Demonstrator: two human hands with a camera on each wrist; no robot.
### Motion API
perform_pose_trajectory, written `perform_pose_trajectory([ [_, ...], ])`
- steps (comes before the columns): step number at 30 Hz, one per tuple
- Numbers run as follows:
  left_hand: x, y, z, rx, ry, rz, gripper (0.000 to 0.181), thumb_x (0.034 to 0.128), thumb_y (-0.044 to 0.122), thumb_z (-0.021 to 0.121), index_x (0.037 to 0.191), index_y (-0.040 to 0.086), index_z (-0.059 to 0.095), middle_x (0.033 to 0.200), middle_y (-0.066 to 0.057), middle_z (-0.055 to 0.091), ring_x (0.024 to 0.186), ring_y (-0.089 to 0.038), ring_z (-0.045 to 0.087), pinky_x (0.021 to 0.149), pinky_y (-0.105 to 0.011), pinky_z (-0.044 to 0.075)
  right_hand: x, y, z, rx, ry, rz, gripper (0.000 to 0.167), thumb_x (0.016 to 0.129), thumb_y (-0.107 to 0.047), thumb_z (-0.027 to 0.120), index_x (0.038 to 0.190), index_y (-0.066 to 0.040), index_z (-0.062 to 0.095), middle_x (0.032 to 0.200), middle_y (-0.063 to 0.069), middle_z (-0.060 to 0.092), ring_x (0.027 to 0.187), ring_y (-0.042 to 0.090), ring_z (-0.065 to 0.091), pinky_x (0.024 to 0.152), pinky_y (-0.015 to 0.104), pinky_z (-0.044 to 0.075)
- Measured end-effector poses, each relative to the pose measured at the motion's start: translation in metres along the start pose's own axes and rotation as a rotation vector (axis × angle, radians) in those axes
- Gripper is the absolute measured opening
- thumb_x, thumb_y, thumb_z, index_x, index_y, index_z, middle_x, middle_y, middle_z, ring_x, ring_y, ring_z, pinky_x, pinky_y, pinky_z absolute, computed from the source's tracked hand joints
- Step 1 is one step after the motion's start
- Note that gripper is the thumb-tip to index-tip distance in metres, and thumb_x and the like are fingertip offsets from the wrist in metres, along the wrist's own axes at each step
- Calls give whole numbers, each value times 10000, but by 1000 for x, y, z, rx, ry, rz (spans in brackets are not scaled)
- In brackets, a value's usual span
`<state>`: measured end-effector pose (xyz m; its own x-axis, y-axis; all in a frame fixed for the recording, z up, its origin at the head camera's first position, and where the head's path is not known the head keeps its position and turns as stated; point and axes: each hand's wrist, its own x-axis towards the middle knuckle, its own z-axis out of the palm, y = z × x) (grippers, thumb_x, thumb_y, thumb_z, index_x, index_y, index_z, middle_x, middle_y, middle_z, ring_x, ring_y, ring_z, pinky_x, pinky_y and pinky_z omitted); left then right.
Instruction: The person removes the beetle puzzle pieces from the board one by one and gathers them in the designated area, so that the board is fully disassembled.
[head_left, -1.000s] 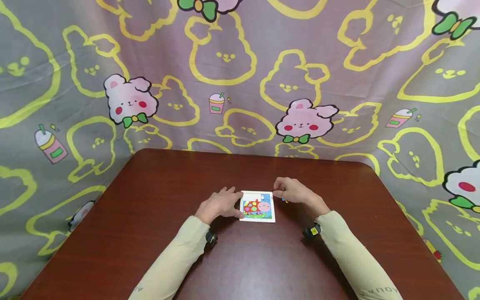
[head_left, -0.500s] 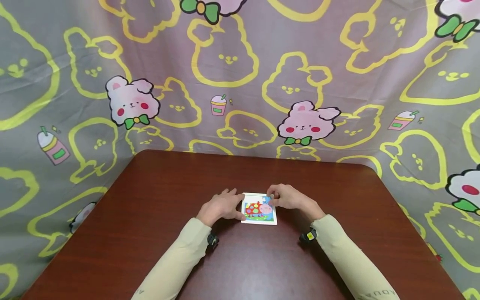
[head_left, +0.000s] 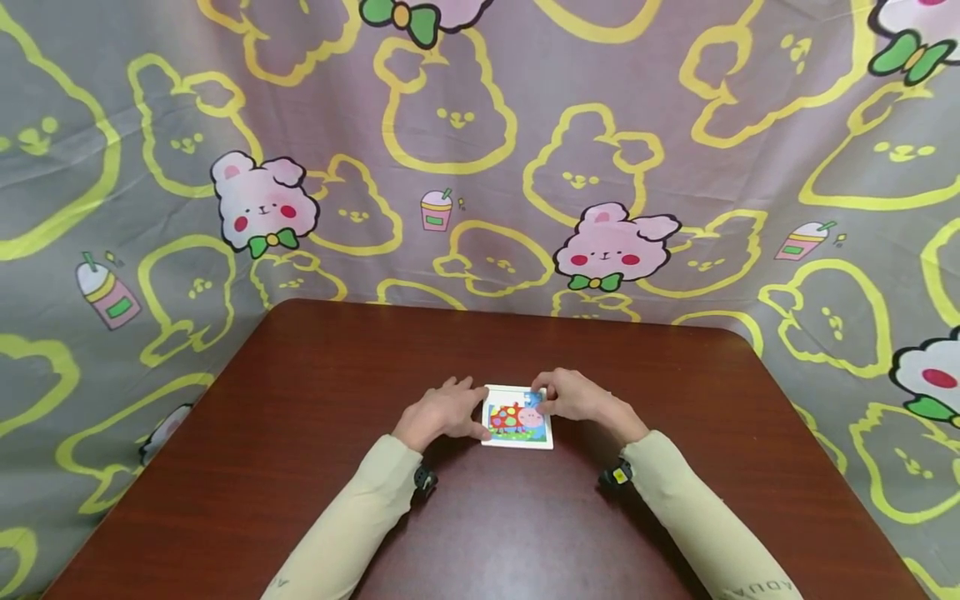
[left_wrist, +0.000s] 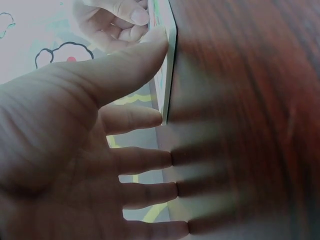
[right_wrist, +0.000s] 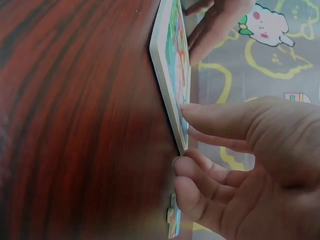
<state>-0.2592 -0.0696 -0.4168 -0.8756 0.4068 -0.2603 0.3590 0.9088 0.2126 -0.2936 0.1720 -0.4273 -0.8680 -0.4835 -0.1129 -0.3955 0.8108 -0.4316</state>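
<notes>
A jigsaw puzzle (head_left: 512,422) with a red spotted bug lies in a white-edged tray (head_left: 517,445) on the table. Its upper left part shows bare white. My left hand (head_left: 442,412) steadies the tray's left side, thumb on the edge and index fingertip at a corner, as the left wrist view shows; the other straight fingertips touch the table. At the upper right corner, my right hand (head_left: 576,395) pinches a blue puzzle piece (head_left: 533,398) between thumb and index finger, hiding part of it. The right hand's remaining fingers curl beside the tray.
A loose puzzle piece (right_wrist: 173,217) lies on the table beside the curled right fingers in the right wrist view. The brown table (head_left: 360,358) extends around the tray. A patterned cloth (head_left: 480,150) hangs behind and at both sides.
My right hand has moved left from the table beside the tray onto the puzzle's upper right corner. During the last half second it hardly shifts. My left hand stays at the tray's left side.
</notes>
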Motion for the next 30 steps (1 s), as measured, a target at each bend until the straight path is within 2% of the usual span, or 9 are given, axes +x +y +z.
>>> perform_pose_trajectory([
  [8, 0, 1, -1, -16, 1, -7, 762, 850, 485, 723, 1486, 184, 430, 1584, -158, 333, 1468, -410, 274, 1120, -607, 325, 2, -7, -1, -44, -22, -15, 264, 857, -142, 758, 1102, -56, 704, 885, 42, 651, 748, 156, 543, 620, 257, 433],
  [14, -1, 1, -2, -15, 4, -6, 758, 846, 484, 728, 1479, 185, 438, 1579, -163, 340, 1463, -414, 282, 1115, -611, 329, 6, -8, 0, -75, -27, -6, 263, 882, -135, 731, 1126, -57, 671, 937, 57, 661, 790, 156, 556, 670, 268, 466],
  [23, -3, 2, -3, -9, 14, -1, 767, 841, 484, 733, 1479, 173, 441, 1572, -174, 348, 1458, -417, 293, 1107, -618, 335, 6, -5, -3, -66, -55, -45, 236, 907, -140, 704, 1102, -82, 584, 983, 78, 570, 838, 175, 516, 712, 298, 457],
  [30, -2, 2, -2, -16, 11, -1, 767, 845, 481, 729, 1484, 176, 435, 1577, -171, 340, 1464, -410, 284, 1111, -618, 330, 10, -3, -7, -42, -68, -35, 272, 883, -163, 737, 1076, -99, 557, 971, 63, 550, 848, 180, 506, 731, 302, 440],
])
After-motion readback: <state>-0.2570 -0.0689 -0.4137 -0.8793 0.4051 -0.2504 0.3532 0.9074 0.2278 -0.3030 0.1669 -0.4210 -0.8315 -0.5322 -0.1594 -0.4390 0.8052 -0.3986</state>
